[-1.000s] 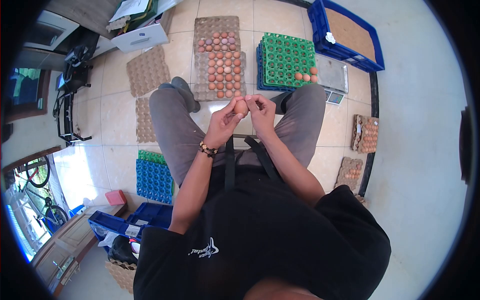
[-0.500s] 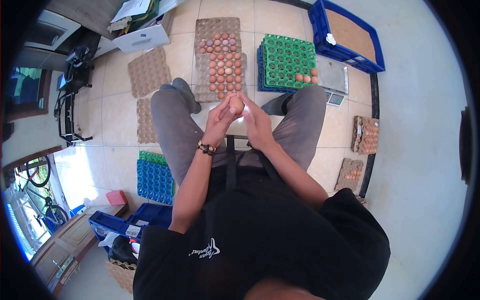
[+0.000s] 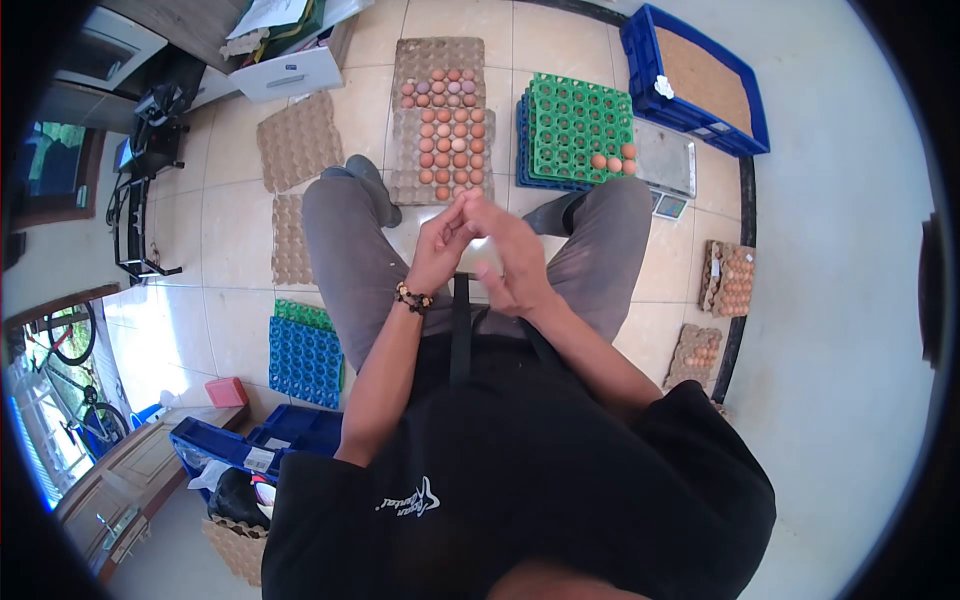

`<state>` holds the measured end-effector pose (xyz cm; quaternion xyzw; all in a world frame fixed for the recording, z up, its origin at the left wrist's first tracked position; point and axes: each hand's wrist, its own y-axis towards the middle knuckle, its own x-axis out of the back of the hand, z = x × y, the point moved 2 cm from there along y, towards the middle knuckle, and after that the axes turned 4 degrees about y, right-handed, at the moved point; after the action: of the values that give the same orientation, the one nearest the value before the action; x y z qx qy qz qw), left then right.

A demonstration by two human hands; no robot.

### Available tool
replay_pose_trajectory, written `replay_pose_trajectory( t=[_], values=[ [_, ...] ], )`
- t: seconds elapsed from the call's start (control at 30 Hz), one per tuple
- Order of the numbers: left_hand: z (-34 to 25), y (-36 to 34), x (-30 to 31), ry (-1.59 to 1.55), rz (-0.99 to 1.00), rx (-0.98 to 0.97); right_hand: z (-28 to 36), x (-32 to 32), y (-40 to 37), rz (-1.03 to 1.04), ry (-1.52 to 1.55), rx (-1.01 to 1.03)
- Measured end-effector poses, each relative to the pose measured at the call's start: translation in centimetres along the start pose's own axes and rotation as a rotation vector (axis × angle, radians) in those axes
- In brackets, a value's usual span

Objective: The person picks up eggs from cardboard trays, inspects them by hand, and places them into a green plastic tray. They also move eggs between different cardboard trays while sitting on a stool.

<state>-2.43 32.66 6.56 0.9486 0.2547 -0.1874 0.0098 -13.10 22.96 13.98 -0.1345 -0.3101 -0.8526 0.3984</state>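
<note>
My left hand [image 3: 440,250], with a beaded bracelet at the wrist, is closed in front of my lap, its fingertips pressed together. My right hand [image 3: 513,250] reaches across so that its stretched fingers lie over the left fingertips, while its thumb stands apart; it is slightly blurred. The egg seen between the hands a moment earlier is now hidden behind the fingers. Just beyond the hands, a grey pulp egg tray [image 3: 402,188] on the floor holds rows of brown eggs [image 3: 459,145]. Another pulp tray [image 3: 438,55] adjoins it at the far side, partly filled.
Stacked green plastic trays [image 3: 578,115] carry a few eggs at one corner. Beside them are a digital scale [image 3: 665,160] and a blue crate [image 3: 640,45]. Pulp trays [image 3: 300,140] and blue trays [image 3: 305,360] lie left; filled trays [image 3: 737,280] stand by the right wall.
My right hand has turned over the left fingertips, its thumb swinging down and away. The egg has gone out of sight behind the fingers. The left hand stays nearly in place.
</note>
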Motion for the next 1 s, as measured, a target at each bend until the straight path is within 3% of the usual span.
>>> replay_pose_trajectory(
  t=[0.03,0.07,0.13,0.23,0.27,0.37,0.4,0.5,0.53,0.63,0.67,0.77,0.8,0.9,0.93,1.0],
  values=[
    [0.2,0.1,-0.2,0.010,-0.018,-0.021,-0.3,-0.1,0.2,0.087,0.033,-0.066],
    [0.3,-0.3,-0.4,0.019,-0.034,-0.034,-2.3,-0.6,-1.0,0.159,0.104,-0.438],
    [-0.9,0.0,-0.4,-0.040,-0.009,-0.019,-7.5,-1.4,-2.9,0.003,0.605,-1.038],
    [-0.5,-0.1,-0.1,-0.079,-0.009,0.029,-1.9,-0.2,-1.1,-0.095,0.020,-0.071],
    [-0.2,-0.1,0.0,-0.078,-0.012,0.041,1.0,0.3,-0.2,0.006,0.083,0.085],
    [0.0,0.0,-0.3,0.032,-0.016,-0.052,-1.4,-0.4,-1.1,0.202,-0.213,0.086],
    [-0.5,0.1,-0.4,0.001,-0.017,-0.013,-3.1,-1.1,-1.3,0.066,0.152,-0.430],
    [-0.6,-0.8,-0.4,-0.056,-0.040,0.069,-2.4,0.2,-1.6,-0.042,-0.085,-0.190],
    [-0.3,-0.4,-0.1,-0.043,-0.052,0.044,-0.8,0.5,-1.5,0.111,-0.061,0.093],
    [-0.7,-0.3,-0.6,-0.088,-0.042,0.080,-2.1,0.1,-1.8,0.228,-0.202,0.101],
    [-1.2,-0.3,-0.8,-0.093,-0.036,0.100,-3.6,-0.1,-1.6,0.129,0.007,-0.438],
    [0.1,-0.3,-0.1,-0.033,-0.075,0.057,-2.2,1.3,-1.2,0.004,-0.213,0.090],
    [0.8,-0.1,0.0,-0.005,-0.095,0.019,0.1,1.4,-0.7,0.269,-0.113,0.224],
    [-0.3,-0.4,-0.6,-0.044,-0.038,0.043,-2.9,0.6,-1.9,0.232,-0.267,0.151],
    [-0.9,-0.4,-0.9,-0.080,-0.017,0.066,-5.8,-0.3,-2.9,0.090,-0.049,-0.447],
    [-0.1,-0.8,-1.2,-0.020,-0.059,0.020,-3.3,0.7,-1.9,0.005,-0.137,-0.078]
  ],
)
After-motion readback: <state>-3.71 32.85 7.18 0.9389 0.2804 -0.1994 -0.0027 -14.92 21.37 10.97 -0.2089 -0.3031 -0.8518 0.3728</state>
